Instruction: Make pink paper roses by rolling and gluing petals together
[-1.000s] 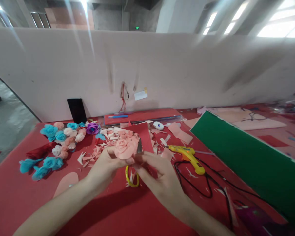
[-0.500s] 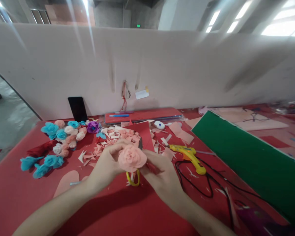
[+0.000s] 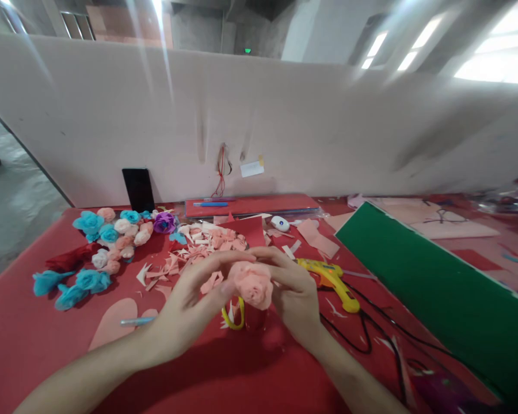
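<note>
Between my two hands is a pink paper rose, held above the red table with its bloom facing me. My left hand grips it from the left, thumb and fingers closed at the petals' edge. From the right, my right hand curls round the flower's side and back, the fingertips partly hidden behind it. Just below the bloom, the yellow handle loop of what looks like scissors lies on the table, its other parts hidden.
Pink paper scraps lie behind my hands. On the right are a yellow glue gun with a black cord and a green board. Several paper flowers and a black phone stand at left. A white partition closes the back.
The rose has moved slightly right and turned, its centre now facing lower right. My right hand has lifted and curled round it; my left thumb now presses its left edge.
</note>
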A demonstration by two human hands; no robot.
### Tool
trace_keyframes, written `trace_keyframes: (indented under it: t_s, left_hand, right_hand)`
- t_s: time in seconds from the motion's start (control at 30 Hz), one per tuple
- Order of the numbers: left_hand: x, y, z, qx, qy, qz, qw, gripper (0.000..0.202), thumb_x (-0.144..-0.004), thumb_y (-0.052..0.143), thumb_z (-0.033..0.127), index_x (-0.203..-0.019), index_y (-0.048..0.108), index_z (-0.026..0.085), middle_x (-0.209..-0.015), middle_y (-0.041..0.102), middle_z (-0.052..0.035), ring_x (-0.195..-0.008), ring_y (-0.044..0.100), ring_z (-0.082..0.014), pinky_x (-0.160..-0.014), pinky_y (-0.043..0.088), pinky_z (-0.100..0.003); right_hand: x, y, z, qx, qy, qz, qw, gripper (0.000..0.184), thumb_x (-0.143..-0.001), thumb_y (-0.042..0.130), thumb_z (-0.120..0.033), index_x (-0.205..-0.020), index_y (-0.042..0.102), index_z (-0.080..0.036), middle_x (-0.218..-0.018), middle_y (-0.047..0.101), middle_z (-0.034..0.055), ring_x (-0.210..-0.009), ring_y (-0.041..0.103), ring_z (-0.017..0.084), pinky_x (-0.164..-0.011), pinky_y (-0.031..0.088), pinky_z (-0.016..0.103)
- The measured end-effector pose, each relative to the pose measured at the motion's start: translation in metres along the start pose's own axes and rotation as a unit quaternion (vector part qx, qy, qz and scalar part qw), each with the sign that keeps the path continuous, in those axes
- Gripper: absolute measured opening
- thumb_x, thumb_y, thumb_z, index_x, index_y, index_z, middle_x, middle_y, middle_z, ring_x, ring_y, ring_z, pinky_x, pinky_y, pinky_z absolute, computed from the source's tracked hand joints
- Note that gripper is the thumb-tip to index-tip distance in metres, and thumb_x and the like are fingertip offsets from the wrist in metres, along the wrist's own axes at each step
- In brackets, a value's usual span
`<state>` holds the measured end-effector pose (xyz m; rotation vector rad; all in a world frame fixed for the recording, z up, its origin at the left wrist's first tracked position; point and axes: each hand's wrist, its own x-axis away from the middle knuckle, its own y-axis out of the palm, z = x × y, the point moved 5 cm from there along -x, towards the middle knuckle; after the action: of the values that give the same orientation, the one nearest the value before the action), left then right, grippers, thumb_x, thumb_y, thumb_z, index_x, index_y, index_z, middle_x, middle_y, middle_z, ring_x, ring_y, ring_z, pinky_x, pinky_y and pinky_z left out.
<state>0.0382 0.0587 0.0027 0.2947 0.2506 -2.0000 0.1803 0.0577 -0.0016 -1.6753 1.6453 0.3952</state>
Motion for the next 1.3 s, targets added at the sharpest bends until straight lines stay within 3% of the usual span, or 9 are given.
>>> trace_keyframes:
  t_s: [0.1, 0.33, 0.57, 0.8, 1.13, 1.3]
  left_hand:
    - [-0.001, 0.005, 0.005, -0.009, 0.017, -0.036, 0.999, 0.026, -0.083, 0.053, 0.029, -0.107, 0.060, 0.032, -0.102, 0.065, 0.0021, -0.091, 0.058, -0.0161, -0.083, 0.042, -0.022]
    - [-0.001, 0.008, -0.003, -0.019, -0.024, -0.047, 0.998, 0.031, -0.079, 0.058, 0.033, -0.108, 0.062, 0.025, -0.102, 0.066, -0.0034, -0.094, 0.059, -0.0220, -0.085, 0.044, -0.028]
    - [-0.002, 0.009, -0.003, -0.031, -0.044, -0.037, 0.998, 0.024, -0.076, 0.061, 0.026, -0.100, 0.066, 0.029, -0.098, 0.069, 0.0003, -0.093, 0.061, -0.0184, -0.084, 0.045, -0.024]
    - [-0.004, 0.011, -0.004, -0.043, -0.048, -0.040, 0.997, 0.021, -0.073, 0.063, 0.023, -0.093, 0.069, 0.023, -0.095, 0.070, -0.0039, -0.090, 0.063, -0.0214, -0.081, 0.048, -0.029]
    - [-0.004, 0.011, 0.001, -0.049, -0.029, -0.054, 0.997, 0.024, -0.077, 0.060, 0.021, -0.099, 0.068, 0.027, -0.091, 0.071, -0.0021, -0.083, 0.064, -0.0189, -0.076, 0.048, -0.025]
    - [-0.009, -0.005, 0.002, -0.075, -0.059, -0.036, 0.995, 0.027, -0.080, 0.055, 0.024, -0.105, 0.064, 0.028, -0.097, 0.069, -0.0018, -0.091, 0.062, -0.0205, -0.079, 0.047, -0.024]
  right_hand:
    - [0.000, 0.002, 0.001, 0.009, -0.008, -0.011, 1.000, 0.018, -0.080, 0.054, -0.017, -0.075, 0.070, -0.024, -0.089, 0.066, 0.0055, -0.074, 0.063, 0.016, -0.064, 0.052, 0.028]
    - [0.003, 0.003, 0.003, 0.043, -0.029, -0.024, 0.998, 0.017, -0.080, 0.054, -0.018, -0.080, 0.070, -0.024, -0.095, 0.066, 0.0058, -0.076, 0.062, 0.017, -0.064, 0.052, 0.029]
    - [0.003, 0.001, -0.001, 0.077, -0.046, -0.029, 0.996, 0.021, -0.079, 0.054, -0.015, -0.093, 0.067, -0.025, -0.097, 0.065, 0.0063, -0.082, 0.062, 0.018, -0.067, 0.052, 0.030]
    - [0.006, 0.001, 0.000, 0.084, -0.063, -0.034, 0.994, 0.027, -0.080, 0.054, -0.020, -0.103, 0.064, -0.028, -0.099, 0.065, 0.0054, -0.085, 0.062, 0.019, -0.068, 0.052, 0.032]
    - [0.003, 0.002, -0.004, 0.078, -0.085, -0.036, 0.993, 0.020, -0.079, 0.053, -0.012, -0.092, 0.065, -0.023, -0.096, 0.064, 0.0063, -0.085, 0.061, 0.017, -0.068, 0.052, 0.029]
    - [0.000, 0.005, -0.003, 0.116, -0.064, -0.029, 0.991, 0.017, -0.078, 0.052, -0.010, -0.082, 0.066, -0.020, -0.091, 0.064, 0.0067, -0.080, 0.061, 0.016, -0.065, 0.052, 0.029]
